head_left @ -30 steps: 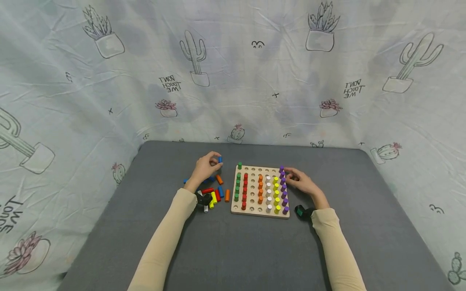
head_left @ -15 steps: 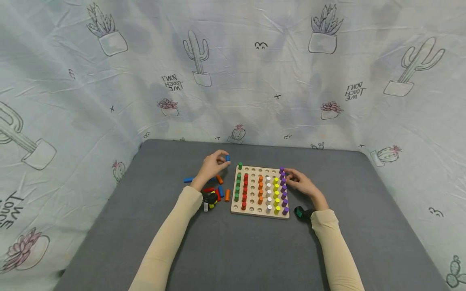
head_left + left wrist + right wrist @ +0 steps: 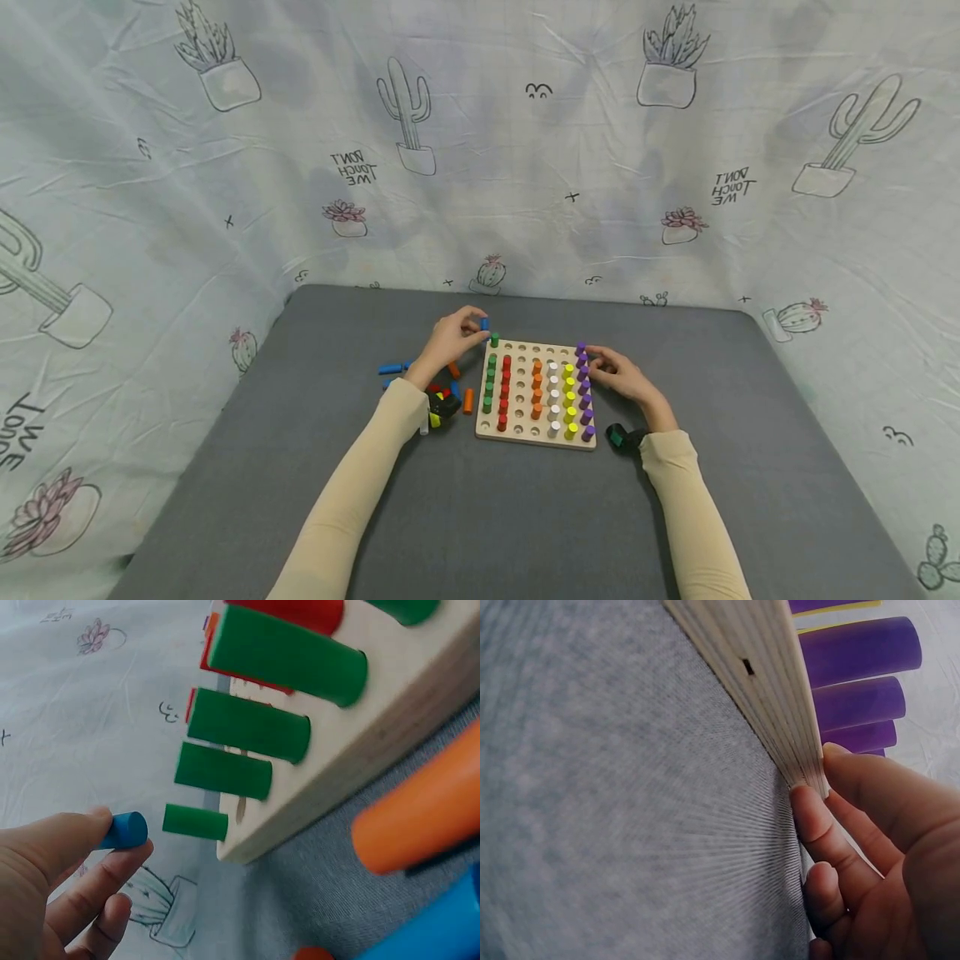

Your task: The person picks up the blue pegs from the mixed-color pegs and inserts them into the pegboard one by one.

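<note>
In the head view my left hand pinches a blue peg between thumb and fingers, just beyond the far left corner of the wooden pegboard. In the left wrist view the blue peg is held close to the end green peg in the board. At the board's right side, my right hand grips the far corner beside the purple peg column. In the right wrist view its thumb lies on the board's top edge, with a fingertip at the lower edge.
Loose blue pegs, an orange peg and several others lie left of the board, partly hidden by the left wrist camera. Red, orange, white and yellow pegs stand in columns. A patterned cloth hangs behind the grey table.
My left hand has carried the blue peg rightward to the board's far left corner. The right hand has stayed at the board's edge.
</note>
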The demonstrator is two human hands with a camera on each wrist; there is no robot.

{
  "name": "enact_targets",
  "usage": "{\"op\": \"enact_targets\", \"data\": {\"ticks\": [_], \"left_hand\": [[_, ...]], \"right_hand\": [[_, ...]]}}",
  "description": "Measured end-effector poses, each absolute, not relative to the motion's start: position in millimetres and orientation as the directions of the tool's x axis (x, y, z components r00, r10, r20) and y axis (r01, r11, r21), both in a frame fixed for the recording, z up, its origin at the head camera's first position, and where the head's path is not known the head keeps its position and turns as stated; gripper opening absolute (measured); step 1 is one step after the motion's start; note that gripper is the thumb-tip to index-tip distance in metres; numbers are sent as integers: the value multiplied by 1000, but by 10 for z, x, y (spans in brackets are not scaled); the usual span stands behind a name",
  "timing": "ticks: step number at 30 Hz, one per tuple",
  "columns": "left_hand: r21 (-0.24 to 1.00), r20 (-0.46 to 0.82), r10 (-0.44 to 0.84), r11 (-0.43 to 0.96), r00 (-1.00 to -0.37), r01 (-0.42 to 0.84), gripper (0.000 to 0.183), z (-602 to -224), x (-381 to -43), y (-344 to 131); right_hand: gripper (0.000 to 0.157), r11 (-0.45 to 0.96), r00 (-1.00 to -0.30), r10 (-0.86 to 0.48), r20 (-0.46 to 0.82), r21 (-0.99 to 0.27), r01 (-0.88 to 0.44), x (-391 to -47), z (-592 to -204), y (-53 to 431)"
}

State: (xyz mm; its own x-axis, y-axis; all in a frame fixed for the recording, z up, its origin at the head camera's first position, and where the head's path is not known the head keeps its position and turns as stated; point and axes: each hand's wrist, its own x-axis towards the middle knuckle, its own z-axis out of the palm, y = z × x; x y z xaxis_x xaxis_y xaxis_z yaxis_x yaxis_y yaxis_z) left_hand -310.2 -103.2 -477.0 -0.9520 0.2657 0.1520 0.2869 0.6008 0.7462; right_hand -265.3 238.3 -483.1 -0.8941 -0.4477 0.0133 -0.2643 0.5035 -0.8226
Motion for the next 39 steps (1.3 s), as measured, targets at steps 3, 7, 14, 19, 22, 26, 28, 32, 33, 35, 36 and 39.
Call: {"op": "enact_targets", "data": {"ticks": [3, 7, 14, 19, 22, 26, 28, 32, 33, 35, 36, 39], "left_hand": [[742, 160, 286, 596, -945, 306, 36, -4745, -3107, -992], [735, 173, 311, 591, -934, 333, 36, -4726, -3126, -939], [738, 176, 335, 577, -926, 349, 34, -4696, -3150, -853], [735, 185, 358, 567, -915, 371, 32, -4682, -3166, -794], [731, 184, 365, 570, -913, 375, 31, -4695, -3184, -766], [733, 182, 374, 565, -909, 379, 32, -4717, -3204, -735], [733, 184, 382, 561, -906, 386, 33, -4722, -3210, -721], [731, 187, 392, 557, -901, 394, 34, -4723, -3214, -700], [730, 187, 392, 558, -901, 394, 34, -4726, -3214, -697], [732, 184, 392, 557, -901, 392, 35, -4730, -3214, -690], [732, 185, 393, 556, -901, 393, 35, -4736, -3216, -687], [733, 185, 395, 555, -900, 395, 34, -4759, -3228, -677]], "right_hand": [[46, 495, -891, -454, 21, -825, -272, -2659, -4836, 2399], [45, 467, -881, -471, 51, -832, -298, -2693, -4897, 2446], [47, 458, -871, -489, 56, -833, -311, -2827, -5138, 2574], [47, 435, -865, -497, 65, -844, -313, -2851, -5181, 2596], [48, 437, -867, -495, 61, -845, -309, -2852, -5179, 2593], [49, 446, -872, -486, 47, -845, -295, -2854, -5173, 2588], [49, 447, -874, -484, 44, -846, -290, -2859, -5172, 2589], [49, 445, -873, -485, 43, -848, -289, -2867, -5177, 2584], [49, 444, -873, -486, 45, -847, -292, -2866, -5178, 2582], [49, 444, -872, -487, 49, -846, -295, -2863, -5182, 2577], [49, 444, -873, -486, 50, -846, -296, -2860, -5185, 2575], [48, 439, -870, -489, 61, -845, -306, -2852, -5189, 2569]]}}
